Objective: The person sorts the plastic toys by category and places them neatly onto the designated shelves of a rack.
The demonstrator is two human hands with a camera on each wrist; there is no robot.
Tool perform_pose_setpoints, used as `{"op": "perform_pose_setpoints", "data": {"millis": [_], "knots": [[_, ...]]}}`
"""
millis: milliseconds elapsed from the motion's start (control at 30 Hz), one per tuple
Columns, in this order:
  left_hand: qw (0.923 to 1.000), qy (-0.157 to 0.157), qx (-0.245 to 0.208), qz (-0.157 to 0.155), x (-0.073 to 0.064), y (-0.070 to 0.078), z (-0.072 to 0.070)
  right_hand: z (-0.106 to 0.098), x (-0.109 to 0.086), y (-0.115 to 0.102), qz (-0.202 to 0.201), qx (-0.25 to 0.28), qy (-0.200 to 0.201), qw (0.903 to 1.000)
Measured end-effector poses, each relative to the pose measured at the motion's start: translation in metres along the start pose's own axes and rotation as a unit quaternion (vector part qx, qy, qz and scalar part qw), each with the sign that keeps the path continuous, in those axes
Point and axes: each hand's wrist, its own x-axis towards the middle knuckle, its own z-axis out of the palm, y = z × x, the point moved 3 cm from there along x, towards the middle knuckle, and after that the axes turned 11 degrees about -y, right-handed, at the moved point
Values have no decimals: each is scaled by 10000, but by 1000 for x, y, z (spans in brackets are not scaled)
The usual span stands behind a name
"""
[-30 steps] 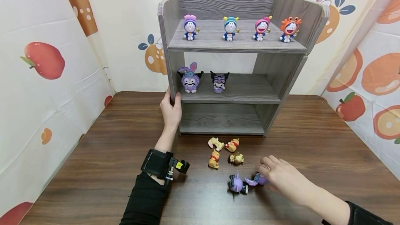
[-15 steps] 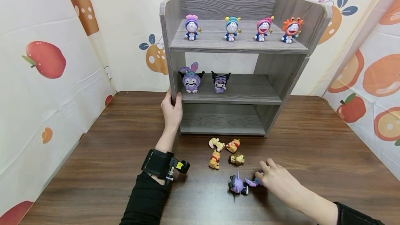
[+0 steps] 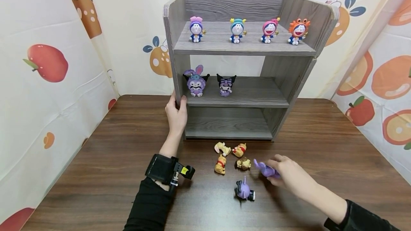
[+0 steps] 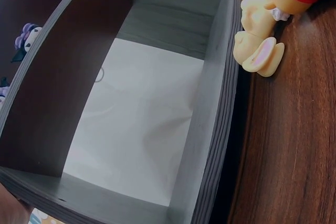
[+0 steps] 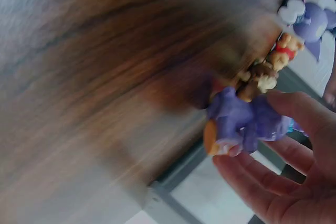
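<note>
My left hand [image 3: 177, 115] grips the left side panel of a grey wood-grain display shelf [image 3: 237, 103], thumb in front and the fingers partly hidden behind it. Low over the table, my right hand [image 3: 292, 174] pinches a purple figurine [image 3: 265, 169]; in the right wrist view this figurine [image 5: 236, 121] lies tilted between thumb and fingers. Nearby on the table lie a purple-and-black figurine [image 3: 244, 190], two yellow bear figurines in red [image 3: 220, 164], a cream long-eared figurine [image 3: 222, 148] and a brown-and-yellow figurine [image 3: 243, 163].
Several blue hooded cat figurines [image 3: 237, 31] stand along the top shelf. On the middle shelf are two purple figurines with black ears [image 3: 225, 85], both at the left. The brown wooden table [image 3: 122, 145] meets fruit-print cloth [image 3: 128, 45] behind and at both sides.
My right hand has picked up the purple figurine from beside the purple-and-black one and moved it away toward the shelf. My left hand stays on the side panel.
</note>
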Motion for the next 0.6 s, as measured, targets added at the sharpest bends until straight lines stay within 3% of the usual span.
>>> {"op": "perform_pose_setpoints", "data": {"millis": [167, 333, 467, 600], "knots": [[10000, -33, -54, 27, 0, -1, 0, 2, 2, 16, 12, 1232, 84, 9924], [10000, -64, -69, 13, 0, 1, 0, 6, 1, 30, 210, 2492, -105, 9682], [10000, -32, -33, -17, 0, -1, 1, 9, -2, 37, 204, 2961, -114, 9549], [10000, 11, -30, -12, 2, -15, 1, 12, -3, 40, 78, 3012, -54, 9535]]}}
